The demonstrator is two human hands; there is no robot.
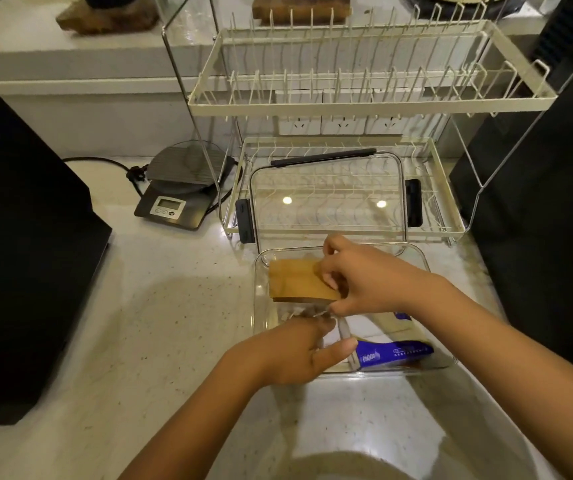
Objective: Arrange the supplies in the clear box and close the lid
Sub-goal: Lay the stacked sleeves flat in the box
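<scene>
Currently the clear box (259, 306) holds a blue packet (394, 355) right of the left hand (288, 355); the right hand (364, 278) pinches a tan pad (295, 280); left grasp unclear.

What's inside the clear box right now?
Inside the clear box: a tan paper packet held by the right hand, a blue-and-white package, and something small and clear under the left hand. The hands cover the box's middle.

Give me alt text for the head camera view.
Two hands, left hand and right hand, arrange a brown packet and blue-labelled package inside a clear box; its lid leans against a dish rack behind.
</scene>
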